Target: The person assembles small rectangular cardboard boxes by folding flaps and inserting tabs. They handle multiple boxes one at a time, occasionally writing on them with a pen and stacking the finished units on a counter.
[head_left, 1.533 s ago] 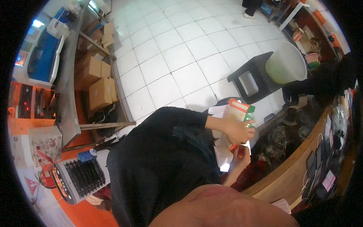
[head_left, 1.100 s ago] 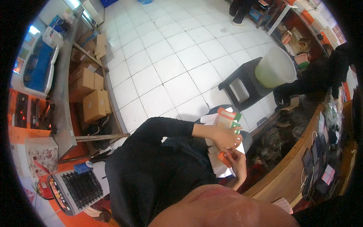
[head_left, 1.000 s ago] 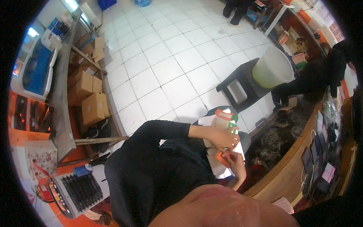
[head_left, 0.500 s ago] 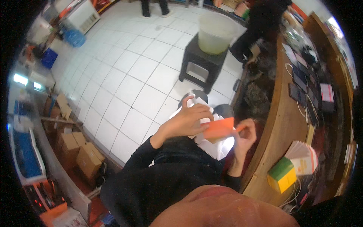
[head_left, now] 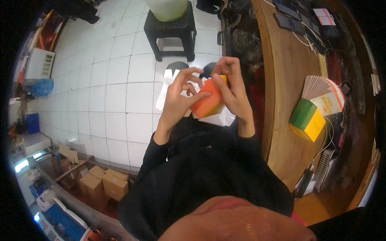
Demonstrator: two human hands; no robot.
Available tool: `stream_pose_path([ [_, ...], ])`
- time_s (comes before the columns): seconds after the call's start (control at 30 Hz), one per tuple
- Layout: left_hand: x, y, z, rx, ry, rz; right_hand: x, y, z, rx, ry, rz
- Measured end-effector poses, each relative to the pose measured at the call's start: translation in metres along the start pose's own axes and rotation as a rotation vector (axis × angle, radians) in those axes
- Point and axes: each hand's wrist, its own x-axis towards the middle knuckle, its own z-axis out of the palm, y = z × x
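Over my lap, both hands hold a small orange paper box (head_left: 206, 99) with yellow sides. My left hand (head_left: 177, 96) has its thumb pressed on the orange face, its other fingers curled above the near-left edge. The thumb of my right hand (head_left: 233, 90) lies along the box's upper right end, where a yellow part shows; the bent fingers are partly hidden behind it. Beneath the box, white folded paper pieces (head_left: 220, 117) rest on my lap, with more white paper (head_left: 164, 90) to the left.
On the right, a wooden counter (head_left: 277, 116) carries a green and yellow box (head_left: 309, 120), a fanned stack of flat white cartons (head_left: 327, 96), phones (head_left: 288, 23) and cables. Ahead stands a dark stool (head_left: 171, 34) bearing a tub (head_left: 169, 11). Cardboard boxes (head_left: 116, 184) sit lower left.
My view has turned, shifting the stool left. My right hand has come up and inward onto the orange box. The box now tilts more, and both hands are closer together around it.
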Motion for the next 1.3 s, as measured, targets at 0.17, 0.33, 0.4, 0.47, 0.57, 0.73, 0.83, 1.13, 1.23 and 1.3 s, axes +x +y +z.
stream_pose_path([
  [0.17, -0.005, -0.018, -0.006, 0.222, -0.094, 0.055, -0.004, 0.016, 0.001, -0.199, 0.185, -0.320],
  [0.33, -0.005, -0.013, 0.005, -0.255, 0.111, 0.127, -0.011, 0.024, 0.022, -0.337, 0.246, -0.431],
  [0.4, -0.004, -0.015, 0.006, -0.243, 0.068, 0.227, -0.012, 0.030, 0.026, -0.226, 0.226, -0.374],
  [0.47, -0.001, -0.016, 0.001, -0.384, 0.076, 0.197, -0.014, 0.025, 0.028, -0.100, 0.141, -0.280],
  [0.57, 0.004, -0.023, -0.003, -0.472, 0.114, 0.135, -0.010, 0.018, 0.032, -0.225, 0.080, -0.375],
  [0.73, -0.002, -0.040, -0.004, -0.407, 0.147, 0.260, -0.005, 0.023, 0.032, -0.293, 0.084, -0.437],
  [0.83, 0.002, -0.053, -0.003, -0.267, 0.213, 0.524, 0.000, 0.026, 0.027, -0.199, 0.045, -0.469],
  [1.13, -0.003, -0.061, 0.001, -0.361, 0.282, 0.351, 0.007, 0.022, 0.026, -0.074, -0.036, -0.280],
  [1.23, -0.001, -0.068, 0.000, -0.434, 0.280, 0.363, 0.007, 0.021, 0.030, -0.311, -0.061, -0.355],
  [1.3, 0.000, -0.068, -0.002, -0.497, 0.251, 0.381, 0.009, 0.014, 0.030, -0.346, -0.075, -0.369],
])
